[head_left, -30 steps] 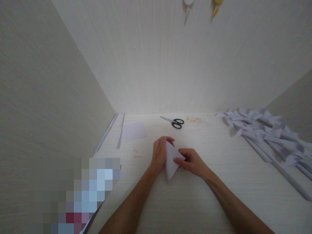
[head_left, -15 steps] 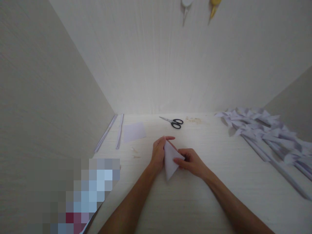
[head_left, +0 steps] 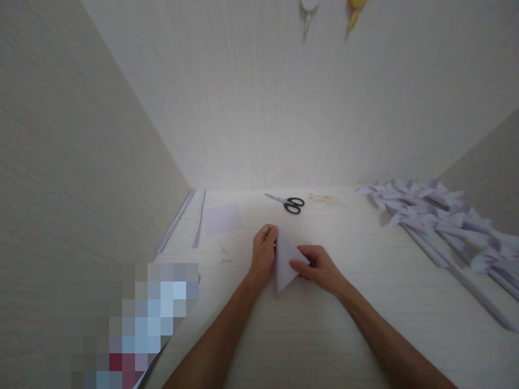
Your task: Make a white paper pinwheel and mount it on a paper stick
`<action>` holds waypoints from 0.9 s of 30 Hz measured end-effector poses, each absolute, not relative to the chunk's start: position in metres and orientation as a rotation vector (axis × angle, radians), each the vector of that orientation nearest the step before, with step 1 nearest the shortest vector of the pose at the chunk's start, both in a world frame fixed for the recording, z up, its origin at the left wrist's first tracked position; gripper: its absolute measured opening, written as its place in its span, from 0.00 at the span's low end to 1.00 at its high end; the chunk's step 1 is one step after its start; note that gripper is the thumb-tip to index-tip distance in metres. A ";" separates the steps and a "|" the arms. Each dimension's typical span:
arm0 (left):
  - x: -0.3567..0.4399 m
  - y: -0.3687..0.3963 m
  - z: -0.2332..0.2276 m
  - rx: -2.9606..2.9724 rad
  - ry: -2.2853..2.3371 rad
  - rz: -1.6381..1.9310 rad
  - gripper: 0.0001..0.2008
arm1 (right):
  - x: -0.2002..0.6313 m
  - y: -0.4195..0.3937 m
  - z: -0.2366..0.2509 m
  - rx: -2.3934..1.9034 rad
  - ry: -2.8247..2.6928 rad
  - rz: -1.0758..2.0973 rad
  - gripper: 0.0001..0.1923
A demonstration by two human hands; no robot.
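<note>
A pale lilac sheet folded into a triangle (head_left: 285, 263) lies on the light wooden desk (head_left: 308, 324), its point toward me. My left hand (head_left: 263, 256) pinches its left edge near the top corner. My right hand (head_left: 318, 267) presses and grips its right corner with thumb and fingers. Both hands rest on the desk at its middle.
Black-handled scissors (head_left: 286, 202) lie behind the hands. A flat lilac paper square (head_left: 222, 218) and two thin paper strips (head_left: 198, 219) lie at the back left. A pile of paper pinwheels on sticks (head_left: 441, 221) fills the right side. Walls close in left, back and right.
The left fingers have closed onto the top corner of the triangle, and the paper lies slightly flatter. The hands stay in the same spot.
</note>
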State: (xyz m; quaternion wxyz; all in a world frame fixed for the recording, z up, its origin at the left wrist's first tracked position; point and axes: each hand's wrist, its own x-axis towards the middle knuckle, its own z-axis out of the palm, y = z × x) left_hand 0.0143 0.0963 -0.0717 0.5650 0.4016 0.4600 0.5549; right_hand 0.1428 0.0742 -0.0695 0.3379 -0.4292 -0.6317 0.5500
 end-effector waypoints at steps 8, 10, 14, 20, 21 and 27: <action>0.017 0.090 -0.069 1.202 1.006 1.081 0.12 | 0.143 0.079 -0.073 -1.035 -1.269 1.455 0.17; 0.019 0.088 -0.067 1.253 0.962 1.020 0.12 | 0.143 0.080 -0.076 -1.029 -1.224 1.471 0.17; 0.022 0.085 -0.064 1.289 0.925 0.919 0.12 | 0.143 0.081 -0.078 -1.065 -1.246 1.460 0.16; 0.021 0.085 -0.063 1.364 0.892 0.875 0.12 | 0.144 0.081 -0.072 -1.135 -1.345 1.392 0.15; 0.021 0.085 -0.063 1.373 0.894 0.877 0.12 | 0.144 0.081 -0.071 -1.154 -1.378 1.369 0.15; 0.021 0.088 -0.064 1.385 0.887 0.854 0.10 | 0.148 0.080 -0.073 -1.221 -1.529 1.164 0.14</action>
